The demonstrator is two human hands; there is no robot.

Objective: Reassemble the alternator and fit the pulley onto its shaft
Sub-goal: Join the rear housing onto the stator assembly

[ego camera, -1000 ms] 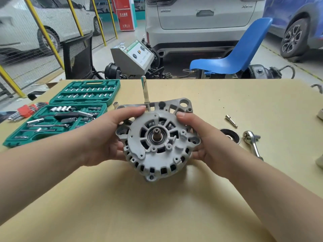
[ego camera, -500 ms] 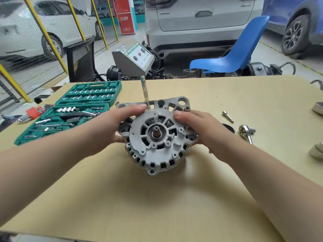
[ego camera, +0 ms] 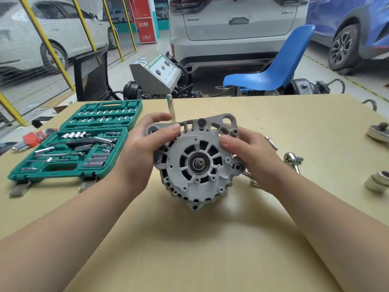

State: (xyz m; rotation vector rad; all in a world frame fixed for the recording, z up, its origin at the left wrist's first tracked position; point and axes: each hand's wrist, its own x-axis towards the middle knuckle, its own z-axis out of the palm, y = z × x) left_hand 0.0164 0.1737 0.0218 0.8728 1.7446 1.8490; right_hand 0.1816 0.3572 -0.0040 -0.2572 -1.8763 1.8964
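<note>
The grey alternator [ego camera: 197,178] sits on the tan table [ego camera: 189,249] at the centre, front housing facing me, its bare shaft [ego camera: 199,164] showing in the middle bearing. My left hand [ego camera: 145,152] grips the housing's upper left side, thumb on the front face and fingers over the mounting ear. My right hand [ego camera: 250,154] grips the right side, thumb pressed on the upper right of the face. The pulley is hidden behind my right hand.
An open green socket set [ego camera: 73,148] lies at the left, with red-held hex keys [ego camera: 31,138] beyond it. A ratchet [ego camera: 292,161], a small bit [ego camera: 271,142] and loose bolts lie right of the alternator. Metal parts [ego camera: 376,182] sit at the right edge. An upright extension bar [ego camera: 171,110] stands behind.
Both hands kept hold of the alternator and turned it slightly, so it now tilts a little. My left fingers reached up over the mounting ear. The pulley slipped out of sight behind my right hand.
</note>
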